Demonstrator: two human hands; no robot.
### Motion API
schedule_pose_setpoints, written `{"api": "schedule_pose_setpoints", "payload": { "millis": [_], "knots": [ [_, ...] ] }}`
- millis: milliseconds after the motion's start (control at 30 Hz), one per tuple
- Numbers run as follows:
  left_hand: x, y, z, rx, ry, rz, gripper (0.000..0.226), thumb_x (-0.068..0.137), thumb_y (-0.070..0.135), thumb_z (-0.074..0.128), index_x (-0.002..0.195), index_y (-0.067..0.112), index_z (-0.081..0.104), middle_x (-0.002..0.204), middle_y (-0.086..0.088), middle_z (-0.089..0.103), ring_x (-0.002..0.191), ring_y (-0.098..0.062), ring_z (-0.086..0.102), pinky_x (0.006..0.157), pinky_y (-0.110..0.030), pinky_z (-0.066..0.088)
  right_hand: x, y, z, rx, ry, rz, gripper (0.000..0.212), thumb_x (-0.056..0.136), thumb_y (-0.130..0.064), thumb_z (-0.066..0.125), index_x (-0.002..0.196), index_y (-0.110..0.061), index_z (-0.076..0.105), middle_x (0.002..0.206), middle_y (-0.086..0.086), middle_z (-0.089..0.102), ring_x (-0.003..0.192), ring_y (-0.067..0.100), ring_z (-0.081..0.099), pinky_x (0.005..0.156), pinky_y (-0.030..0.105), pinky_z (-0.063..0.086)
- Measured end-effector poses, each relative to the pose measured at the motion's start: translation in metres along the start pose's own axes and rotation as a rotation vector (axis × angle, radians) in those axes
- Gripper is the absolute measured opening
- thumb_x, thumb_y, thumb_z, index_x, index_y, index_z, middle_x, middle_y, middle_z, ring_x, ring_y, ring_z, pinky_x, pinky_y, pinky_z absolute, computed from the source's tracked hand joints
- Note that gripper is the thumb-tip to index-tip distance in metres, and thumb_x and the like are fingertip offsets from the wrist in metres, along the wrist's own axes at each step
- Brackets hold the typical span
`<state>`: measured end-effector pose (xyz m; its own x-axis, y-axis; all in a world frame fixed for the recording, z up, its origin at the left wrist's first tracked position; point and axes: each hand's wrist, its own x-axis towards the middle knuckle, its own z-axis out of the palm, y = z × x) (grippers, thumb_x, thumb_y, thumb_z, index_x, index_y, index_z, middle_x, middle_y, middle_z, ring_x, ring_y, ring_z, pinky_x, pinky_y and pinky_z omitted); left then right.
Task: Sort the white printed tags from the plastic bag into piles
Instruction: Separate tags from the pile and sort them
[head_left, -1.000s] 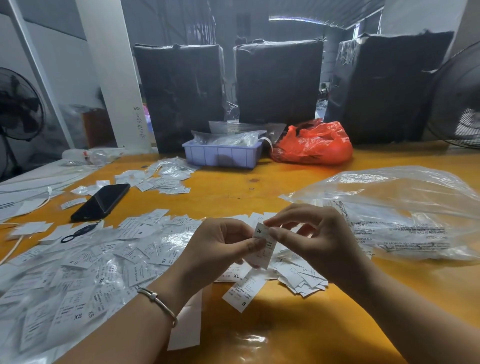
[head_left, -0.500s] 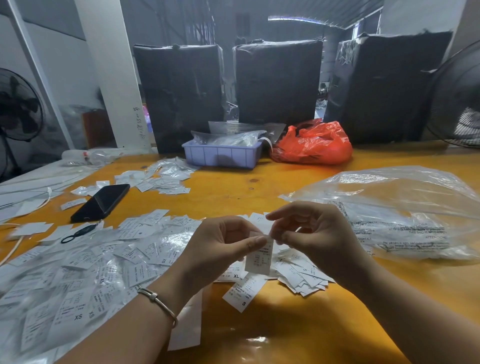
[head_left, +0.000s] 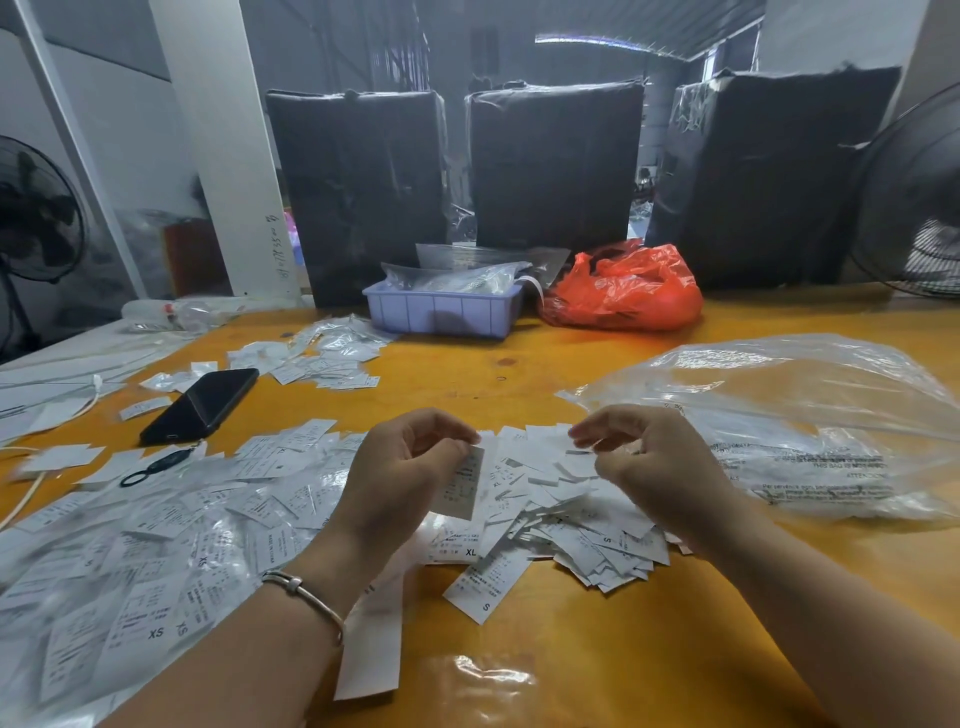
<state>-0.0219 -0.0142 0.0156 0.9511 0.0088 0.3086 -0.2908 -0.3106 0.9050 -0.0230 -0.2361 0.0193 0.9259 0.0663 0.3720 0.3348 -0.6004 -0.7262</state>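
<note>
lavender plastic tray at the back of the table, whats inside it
Crumpled clear plastic bags stick up above the rim of the lavender ribbed plastic tray; they appear to hold white items. The tray's wall and the bags hide whatever lies lower down.

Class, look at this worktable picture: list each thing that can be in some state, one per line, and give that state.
Left hand: pinches a tag, which hangs down.
Held tag: upright, off the table.
Right hand: fingers curled; whether the grip holds anything is unclear.
Clear bag: lying on the table, puffed up.
Phone: screen dark, lying flat.
Red bag: crumpled, bulging.
Purple bin: holds clear packets.
Loose tags: heaped on the table.
</note>
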Motion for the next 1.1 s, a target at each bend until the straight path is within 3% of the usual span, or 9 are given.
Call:
{"api": "schedule_pose_setpoints", "payload": {
  "millis": [100,200,333,500,667,833,1000,1100],
  "knots": [
    [0.006,-0.005,-0.004,0.110,0.146,-0.043,0.026,0.088,0.011,0.057,0.070,0.022,0.071,0.066,0.013,0.068,0.064,-0.006,0.060,0.056,-0.025,0.044,0.001,0.003,0.002,-0.117,-0.152,0.031,0.031,0.073,-0.008,0.067,0.096,-0.028,0.071,0.108,-0.011,0.064,0.103,0.006,0.056,0.084,0.028,0.045],
    [0.012,-0.010,-0.011,0.201,0.237,-0.134,0.027,0.085,0.014,0.053,0.065,0.024,0.069,0.057,0.008,0.064,0.063,-0.016,0.059,0.059,-0.030,0.047,0.002,0.004,0.004,-0.183,-0.210,0.021,0.020,0.069,-0.022,0.078,0.086,-0.029,0.071,0.109,-0.012,0.061,0.107,0.008,0.053,0.092,0.034,0.044],
    [0.012,-0.011,-0.015,0.419,0.178,-0.218,0.029,0.069,0.030,0.040,0.061,0.022,0.067,0.065,0.008,0.065,0.071,-0.017,0.058,0.069,-0.034,0.047,0.003,0.005,0.003,-0.164,-0.168,-0.014,0.010,0.070,-0.019,0.078,0.072,-0.028,0.073,0.100,-0.017,0.063,0.099,0.003,0.056,0.083,0.028,0.045],
    [0.011,-0.017,-0.014,0.700,0.171,-0.194,0.022,0.082,0.015,0.046,0.075,0.015,0.068,0.069,0.002,0.065,0.078,-0.022,0.057,0.076,-0.035,0.034,0.004,0.007,0.003,-0.164,-0.149,-0.029,0.010,0.076,-0.019,0.076,0.069,-0.025,0.072,0.096,-0.015,0.066,0.095,0.003,0.058,0.081,0.026,0.044],
    [0.010,-0.018,-0.013,0.777,0.149,-0.184,0.020,0.083,0.016,0.050,0.071,0.022,0.064,0.080,0.008,0.065,0.096,-0.020,0.055,0.086,-0.039,0.036,0.006,0.009,0.003,-0.080,-0.070,-0.033,0.002,0.081,-0.019,0.072,0.080,-0.018,0.073,0.094,-0.008,0.070,0.095,0.008,0.061,0.090,0.034,0.046],
    [0.008,-0.018,-0.014,0.783,0.138,-0.168,0.020,0.076,0.012,0.055,0.066,0.028,0.063,0.087,0.012,0.063,0.106,-0.019,0.049,0.089,-0.041,0.038,0.006,0.007,0.002,-0.045,0.000,-0.054,0.005,0.083,-0.017,0.071,0.079,-0.019,0.071,0.081,-0.007,0.070,0.083,0.006,0.064,0.083,0.031,0.051],
    [0.009,-0.018,-0.012,0.832,0.137,-0.103,0.022,0.077,0.016,0.059,0.088,0.035,0.061,0.111,0.006,0.055,0.118,-0.021,0.041,0.090,-0.040,0.033,0.006,0.005,0.000,0.042,0.083,-0.073,0.006,0.083,-0.009,0.070,0.078,-0.013,0.071,0.076,-0.003,0.071,0.077,0.011,0.066,0.073,0.028,0.054],
    [0.009,-0.017,-0.010,0.771,0.174,0.044,0.024,0.082,0.018,0.059,0.102,0.031,0.064,0.117,0.006,0.055,0.118,-0.019,0.040,0.092,-0.037,0.036,0.006,0.003,-0.001,0.178,0.089,-0.053,0.010,0.084,-0.004,0.068,0.076,-0.010,0.069,0.069,0.001,0.071,0.068,0.011,0.068,0.066,0.024,0.054]
  ]
}}
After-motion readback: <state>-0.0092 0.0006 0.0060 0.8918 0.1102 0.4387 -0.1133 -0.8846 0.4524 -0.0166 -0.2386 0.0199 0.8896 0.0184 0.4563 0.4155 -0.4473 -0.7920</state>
